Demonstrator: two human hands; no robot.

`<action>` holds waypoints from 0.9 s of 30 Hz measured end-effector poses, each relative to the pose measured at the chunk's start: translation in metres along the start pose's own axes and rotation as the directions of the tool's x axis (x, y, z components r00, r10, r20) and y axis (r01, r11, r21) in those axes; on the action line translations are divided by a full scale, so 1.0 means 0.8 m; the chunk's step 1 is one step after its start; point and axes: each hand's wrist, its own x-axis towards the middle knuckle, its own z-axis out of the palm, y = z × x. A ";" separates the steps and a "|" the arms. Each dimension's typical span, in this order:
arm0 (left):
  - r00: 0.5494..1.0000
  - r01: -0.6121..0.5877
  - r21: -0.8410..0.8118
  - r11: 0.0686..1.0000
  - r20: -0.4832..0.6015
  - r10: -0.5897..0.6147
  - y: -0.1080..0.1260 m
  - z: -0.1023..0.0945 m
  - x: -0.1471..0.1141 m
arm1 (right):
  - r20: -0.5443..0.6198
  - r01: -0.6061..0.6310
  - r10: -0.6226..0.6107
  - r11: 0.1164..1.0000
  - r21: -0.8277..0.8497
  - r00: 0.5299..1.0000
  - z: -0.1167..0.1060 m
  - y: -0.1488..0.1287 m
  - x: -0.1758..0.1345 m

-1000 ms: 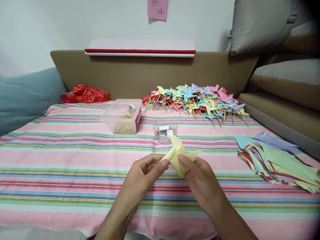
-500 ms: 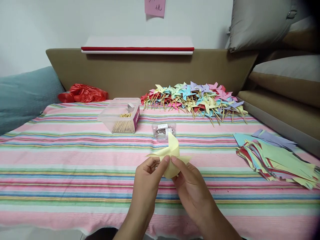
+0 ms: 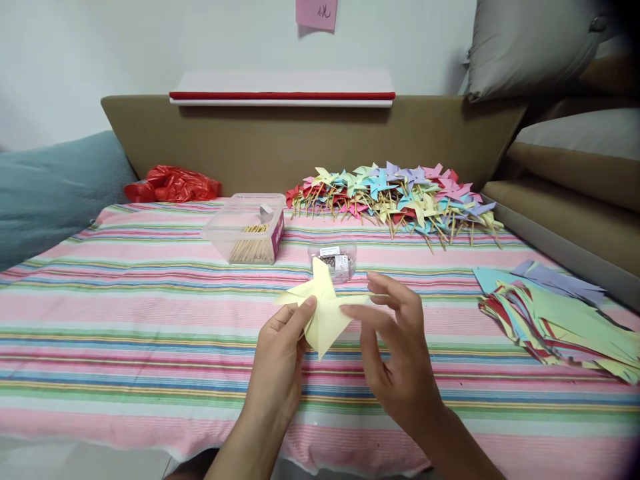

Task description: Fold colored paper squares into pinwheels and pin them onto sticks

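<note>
A pale yellow paper pinwheel (image 3: 325,321) with pointed, folded blades is held above the striped cloth. My left hand (image 3: 283,350) pinches it near its centre, thumb on top and fingers behind. My right hand (image 3: 397,340) is at the pinwheel's right side with its fingers apart, the thumb and a fingertip close to the right blade. Whether that fingertip touches the paper I cannot tell. No stick shows on this pinwheel. Just beyond it stands a small clear container (image 3: 343,261) of dark metal bits with white labels.
A clear plastic box (image 3: 215,230) of wooden sticks stands left of centre. Finished pinwheels (image 3: 395,193) on sticks lie heaped at the back right. Cut paper sheets (image 3: 560,320) are stacked at right. A red plastic bag (image 3: 175,185) lies back left on the striped cloth (image 3: 125,327).
My right hand has let go of the pinwheel's middle and moved right, its fingers opening. The pinwheel, in my left hand, has shifted slightly left, its blades now folded to points.
</note>
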 end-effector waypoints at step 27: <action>0.989 -0.124 0.273 0.954 0.114 0.096 -0.002 -0.001 -0.010 | 0.043 -0.503 0.506 0.840 0.205 0.862 -0.001 -0.002 0.008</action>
